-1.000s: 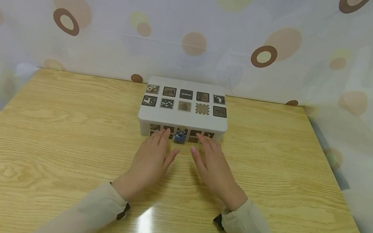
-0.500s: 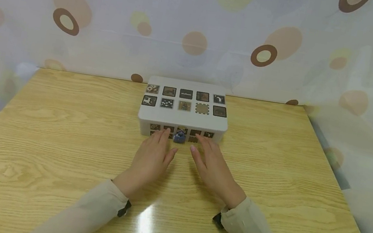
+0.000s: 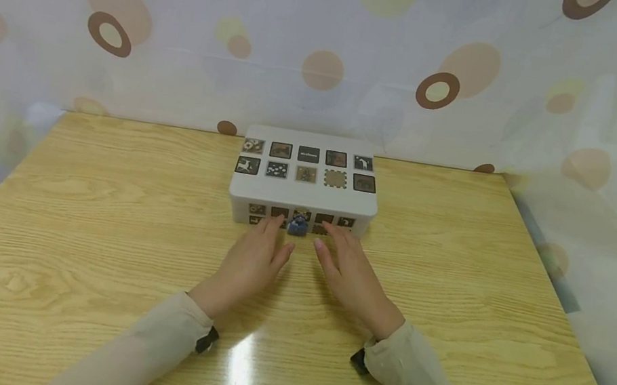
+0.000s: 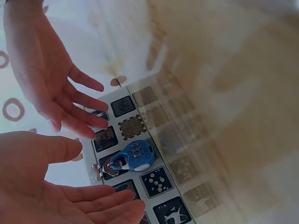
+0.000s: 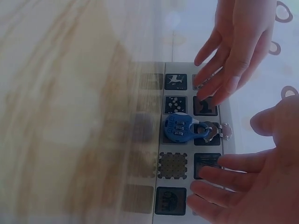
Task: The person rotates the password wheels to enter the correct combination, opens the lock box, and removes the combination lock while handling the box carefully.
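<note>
A white box with dark picture squares stands at the back of the table. From a metal hasp on its front hangs a blue combination padlock with three number dials, its shackle through the hasp. My left hand is to the left of the padlock, fingers extended toward the box front, thumb apart. On the other side, my right hand mirrors it, fingertips close to the front panel. Both palms face inward with the padlock between them, and neither hand holds anything.
The wooden table stretches out on both sides of the box. A white curtain with brown and yellow dots hangs behind and to the sides. Small black devices are strapped at both cuffs.
Both hands stay almost still beside the padlock, with only a tiny shift of the wrists. The box and padlock have not moved.
</note>
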{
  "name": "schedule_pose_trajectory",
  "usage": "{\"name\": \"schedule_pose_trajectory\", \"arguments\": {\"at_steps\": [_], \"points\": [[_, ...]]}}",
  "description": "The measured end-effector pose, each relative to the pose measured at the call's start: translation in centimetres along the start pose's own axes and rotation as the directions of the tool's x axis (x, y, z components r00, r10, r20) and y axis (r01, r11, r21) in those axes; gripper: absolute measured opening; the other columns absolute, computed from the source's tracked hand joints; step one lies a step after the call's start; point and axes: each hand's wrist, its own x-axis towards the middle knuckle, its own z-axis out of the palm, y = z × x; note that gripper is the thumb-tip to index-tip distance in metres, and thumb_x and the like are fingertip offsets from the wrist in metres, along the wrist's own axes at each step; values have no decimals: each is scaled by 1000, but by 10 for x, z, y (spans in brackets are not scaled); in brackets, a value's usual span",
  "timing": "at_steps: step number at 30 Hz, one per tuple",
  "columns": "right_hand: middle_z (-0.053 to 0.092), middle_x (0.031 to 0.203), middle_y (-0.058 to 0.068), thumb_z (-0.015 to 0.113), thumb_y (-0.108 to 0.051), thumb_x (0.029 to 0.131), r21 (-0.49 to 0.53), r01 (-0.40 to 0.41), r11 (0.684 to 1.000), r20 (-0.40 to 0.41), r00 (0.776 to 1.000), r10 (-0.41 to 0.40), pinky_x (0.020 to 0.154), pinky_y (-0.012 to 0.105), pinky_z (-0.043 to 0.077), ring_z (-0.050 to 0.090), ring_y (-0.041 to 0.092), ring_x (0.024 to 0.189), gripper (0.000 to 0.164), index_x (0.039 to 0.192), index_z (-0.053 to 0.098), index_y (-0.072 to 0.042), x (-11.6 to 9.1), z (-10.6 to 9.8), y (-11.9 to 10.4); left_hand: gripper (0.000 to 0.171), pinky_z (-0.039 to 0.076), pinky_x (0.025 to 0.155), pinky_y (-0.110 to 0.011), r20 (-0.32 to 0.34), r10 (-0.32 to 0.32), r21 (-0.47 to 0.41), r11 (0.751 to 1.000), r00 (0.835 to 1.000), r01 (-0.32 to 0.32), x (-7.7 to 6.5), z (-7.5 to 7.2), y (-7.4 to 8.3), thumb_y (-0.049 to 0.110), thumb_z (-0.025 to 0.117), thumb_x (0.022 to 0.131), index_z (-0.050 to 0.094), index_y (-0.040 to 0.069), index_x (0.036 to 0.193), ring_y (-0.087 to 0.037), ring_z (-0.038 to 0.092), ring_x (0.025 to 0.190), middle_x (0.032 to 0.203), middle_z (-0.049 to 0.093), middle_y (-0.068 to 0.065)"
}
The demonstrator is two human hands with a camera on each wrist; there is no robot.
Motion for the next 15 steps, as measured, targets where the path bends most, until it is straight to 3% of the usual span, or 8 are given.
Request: {"name": "schedule_pose_trajectory", "arguments": {"at_steps": [6,15], "points": [[37,146,23,37,-38,104,31,-18,999,16,1000,17,113,56,30,31,38,137,55,145,36,-1,3,0,0,59,33,113,-49,93,-71,-129,988,993,82,4,-1,-1,26,54,99,34,-10,142,-40,38,133,144,38,-28],[40,144,24,40,-32,104,65,-21,998,3,1000,20,112,54,33,37,38,134,52,142,40,3,8,3,3,58,33,113,-52,139,-112,-260,955,984,146,10,-2,-6,23,55,99,34,-9,142,-42,37,133,145,36,-29]]}}
